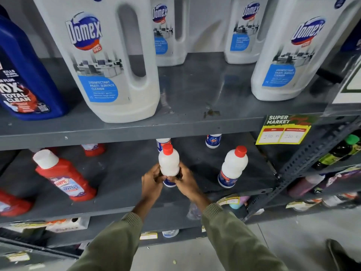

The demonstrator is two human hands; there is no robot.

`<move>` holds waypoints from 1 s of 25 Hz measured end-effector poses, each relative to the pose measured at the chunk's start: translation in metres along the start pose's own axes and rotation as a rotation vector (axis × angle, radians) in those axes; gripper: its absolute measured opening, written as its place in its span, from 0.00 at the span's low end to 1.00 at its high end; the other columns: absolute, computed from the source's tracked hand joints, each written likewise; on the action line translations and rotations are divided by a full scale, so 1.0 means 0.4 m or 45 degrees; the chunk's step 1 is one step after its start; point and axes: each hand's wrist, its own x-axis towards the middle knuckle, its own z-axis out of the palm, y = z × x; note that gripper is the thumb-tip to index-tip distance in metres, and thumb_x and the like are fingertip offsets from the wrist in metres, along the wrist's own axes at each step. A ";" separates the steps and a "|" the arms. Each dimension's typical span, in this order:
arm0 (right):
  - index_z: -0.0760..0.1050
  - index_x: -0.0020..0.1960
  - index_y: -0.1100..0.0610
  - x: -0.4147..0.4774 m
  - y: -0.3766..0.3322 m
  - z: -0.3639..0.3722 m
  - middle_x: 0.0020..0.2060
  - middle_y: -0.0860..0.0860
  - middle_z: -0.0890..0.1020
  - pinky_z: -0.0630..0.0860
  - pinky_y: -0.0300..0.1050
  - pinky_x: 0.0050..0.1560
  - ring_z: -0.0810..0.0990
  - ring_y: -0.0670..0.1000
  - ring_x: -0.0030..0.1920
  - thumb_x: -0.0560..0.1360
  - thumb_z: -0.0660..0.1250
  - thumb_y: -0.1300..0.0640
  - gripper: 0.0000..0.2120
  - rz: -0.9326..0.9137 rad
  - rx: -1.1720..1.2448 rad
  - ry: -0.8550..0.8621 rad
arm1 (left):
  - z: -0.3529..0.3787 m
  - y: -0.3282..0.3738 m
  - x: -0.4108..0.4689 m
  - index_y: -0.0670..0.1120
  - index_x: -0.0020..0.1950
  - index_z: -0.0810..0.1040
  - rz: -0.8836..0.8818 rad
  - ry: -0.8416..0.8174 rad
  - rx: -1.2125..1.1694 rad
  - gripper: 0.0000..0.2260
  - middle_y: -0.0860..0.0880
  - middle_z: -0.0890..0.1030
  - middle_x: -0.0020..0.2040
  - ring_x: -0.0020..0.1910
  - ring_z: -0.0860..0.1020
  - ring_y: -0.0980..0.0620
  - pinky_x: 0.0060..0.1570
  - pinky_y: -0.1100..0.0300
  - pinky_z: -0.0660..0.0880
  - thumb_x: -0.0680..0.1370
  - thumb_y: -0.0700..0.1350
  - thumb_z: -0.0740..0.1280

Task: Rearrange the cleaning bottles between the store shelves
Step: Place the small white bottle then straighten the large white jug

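At frame centre, left hand (152, 180) and right hand (184, 179) close around the white bottle (169, 163)'s lower body; rigid, probably slippery plastic, best gripped there.

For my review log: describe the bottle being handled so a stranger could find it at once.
Start at the grey middle shelf, below the row of big white Domex jugs. Near its centre stands a small white bottle with a red cap, gripped low by both hands. The similar bottle to its right stands alone, untouched.
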 end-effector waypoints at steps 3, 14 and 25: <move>0.70 0.72 0.52 -0.015 -0.013 0.005 0.66 0.53 0.80 0.75 0.55 0.70 0.78 0.54 0.68 0.71 0.76 0.61 0.32 -0.039 0.004 -0.003 | -0.002 0.000 -0.004 0.43 0.67 0.75 -0.051 -0.055 -0.008 0.23 0.50 0.82 0.60 0.62 0.80 0.50 0.63 0.57 0.75 0.73 0.30 0.68; 0.78 0.63 0.56 -0.348 -0.475 -0.084 0.57 0.49 0.77 0.82 0.49 0.52 0.82 0.61 0.50 0.73 0.74 0.61 0.18 -1.070 0.235 0.814 | -0.323 0.397 -0.255 0.52 0.69 0.74 0.890 0.676 -0.327 0.18 0.59 0.77 0.68 0.67 0.77 0.43 0.54 0.47 0.81 0.79 0.48 0.66; 0.70 0.73 0.49 -0.175 -0.848 -0.099 0.66 0.49 0.81 0.75 0.56 0.69 0.79 0.46 0.66 0.75 0.63 0.42 0.28 -0.742 0.160 0.310 | -0.443 0.697 -0.074 0.46 0.68 0.74 0.603 0.525 -0.323 0.15 0.51 0.82 0.62 0.57 0.80 0.59 0.59 0.60 0.79 0.81 0.44 0.62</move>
